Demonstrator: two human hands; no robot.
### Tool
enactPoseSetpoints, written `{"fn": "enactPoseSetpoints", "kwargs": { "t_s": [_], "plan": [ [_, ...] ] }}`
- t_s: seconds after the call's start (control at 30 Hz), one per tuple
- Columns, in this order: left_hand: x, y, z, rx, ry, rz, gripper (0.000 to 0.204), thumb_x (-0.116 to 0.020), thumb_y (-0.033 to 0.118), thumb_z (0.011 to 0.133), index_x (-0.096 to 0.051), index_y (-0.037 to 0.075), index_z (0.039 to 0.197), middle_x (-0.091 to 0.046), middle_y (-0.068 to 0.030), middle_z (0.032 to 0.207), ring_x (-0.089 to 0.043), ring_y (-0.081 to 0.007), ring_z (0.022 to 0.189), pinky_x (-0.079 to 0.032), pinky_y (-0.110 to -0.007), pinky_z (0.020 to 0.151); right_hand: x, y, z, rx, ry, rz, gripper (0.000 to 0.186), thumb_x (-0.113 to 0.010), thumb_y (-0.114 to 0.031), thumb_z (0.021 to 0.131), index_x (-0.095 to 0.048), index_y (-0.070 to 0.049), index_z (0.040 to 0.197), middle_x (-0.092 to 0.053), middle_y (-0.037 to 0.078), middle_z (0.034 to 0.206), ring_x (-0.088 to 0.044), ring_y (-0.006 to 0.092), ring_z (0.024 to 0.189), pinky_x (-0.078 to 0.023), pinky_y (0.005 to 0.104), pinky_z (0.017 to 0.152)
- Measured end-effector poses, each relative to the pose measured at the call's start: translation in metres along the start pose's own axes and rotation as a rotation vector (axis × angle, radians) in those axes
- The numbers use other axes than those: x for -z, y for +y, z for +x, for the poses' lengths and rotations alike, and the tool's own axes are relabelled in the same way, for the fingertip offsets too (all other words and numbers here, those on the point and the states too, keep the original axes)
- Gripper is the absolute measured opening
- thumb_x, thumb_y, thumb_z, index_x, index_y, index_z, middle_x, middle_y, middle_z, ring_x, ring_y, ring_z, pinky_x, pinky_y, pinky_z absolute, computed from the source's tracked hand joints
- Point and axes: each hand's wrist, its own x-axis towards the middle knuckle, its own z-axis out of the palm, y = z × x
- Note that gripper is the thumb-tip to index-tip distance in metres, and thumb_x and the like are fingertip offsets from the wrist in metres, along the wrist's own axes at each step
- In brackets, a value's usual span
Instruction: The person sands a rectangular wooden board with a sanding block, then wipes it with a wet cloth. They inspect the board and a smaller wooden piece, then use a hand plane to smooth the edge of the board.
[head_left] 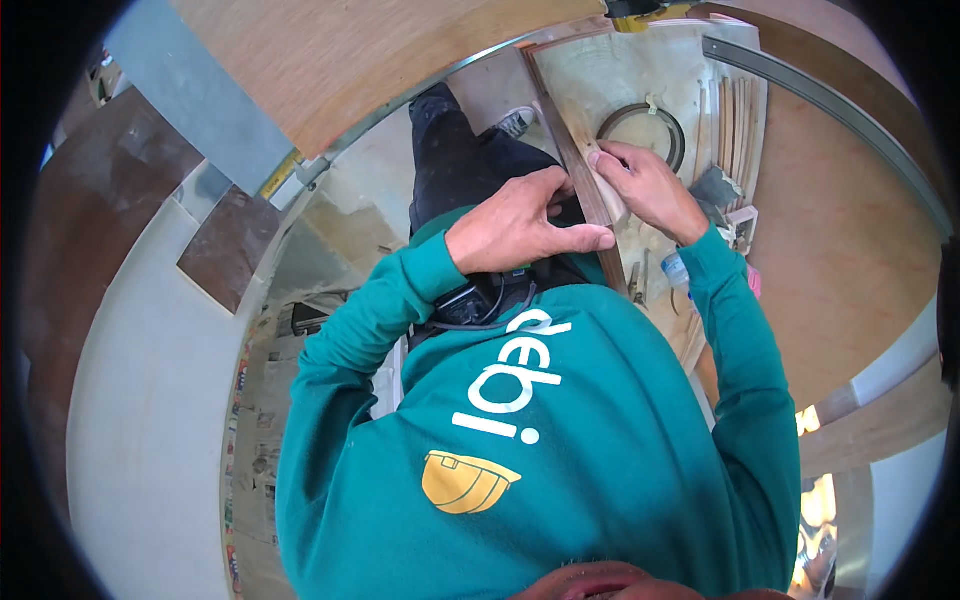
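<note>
A long, narrow wooden strip (596,208) runs away from my body, with a dark brown side and a paler side to its right. My left hand (525,215) is at its left side, fingers curled at the edge and thumb stretched across the dark face. Farther along, my right hand (650,185) grips the paler side, thumb tip pressed against it. Whatever lies under the right fingers is hidden. The strip's near end reaches down to my waist.
Beyond my right hand, a dark ring (678,140) lies on a pale work surface (600,75). Several thin wooden strips (738,125) stand nearby, with a clear bottle (675,268) close to my right wrist. Large wooden panels (340,60) flank the left and the right (840,260).
</note>
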Motion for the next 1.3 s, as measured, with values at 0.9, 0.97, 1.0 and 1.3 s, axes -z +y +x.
{"fn": "enactPoseSetpoints", "kwargs": {
  "t_s": [0.9,0.97,1.0,1.3],
  "plan": [
    [-0.008,0.004,-0.002,0.082,0.007,-0.147,0.081,-0.084,0.051,0.088,-0.058,-0.011,0.132,-0.068,-0.0179,0.123,-0.065,-0.0226,0.116,-0.051,-0.038,0.104,-0.048,0.109,0.149,-0.186,0.027,-0.234,0.058,-0.052,-0.047,0.097,-0.076,0.003,0.112,-0.073,0.031,0.113,-0.069,0.0480,0.109,-0.052,0.0515,0.099],
    [-0.007,-0.002,-0.001,0.088,0.005,-0.114,0.082,-0.084,0.053,0.088,-0.058,-0.011,0.133,-0.068,-0.0172,0.121,-0.064,-0.0219,0.112,-0.051,-0.037,0.102,-0.040,0.106,0.147,-0.174,-0.029,-0.202,0.059,-0.052,-0.048,0.098,-0.075,0.004,0.116,-0.071,0.032,0.118,-0.068,0.0481,0.113,-0.051,0.0516,0.102],
    [-0.007,-0.005,-0.001,0.092,0.019,-0.073,0.084,-0.081,0.057,0.089,-0.058,-0.010,0.134,-0.066,-0.0164,0.120,-0.063,-0.0211,0.108,-0.051,-0.035,0.100,-0.035,0.103,0.138,-0.169,-0.022,-0.165,0.061,-0.051,-0.049,0.098,-0.074,0.004,0.116,-0.071,0.032,0.118,-0.067,0.0482,0.114,-0.050,0.0516,0.103],
    [0.010,-0.014,0.004,-0.063,0.270,0.254,0.075,-0.063,0.057,0.103,-0.055,-0.009,0.138,-0.064,-0.0228,0.128,-0.063,-0.0228,0.107,-0.053,-0.041,0.093,0.005,0.076,0.046,0.034,0.355,-0.025,0.055,-0.057,-0.041,0.102,-0.064,0.006,0.130,-0.071,0.032,0.117,-0.068,0.0490,0.110,-0.052,0.0521,0.099]
  ]
}}
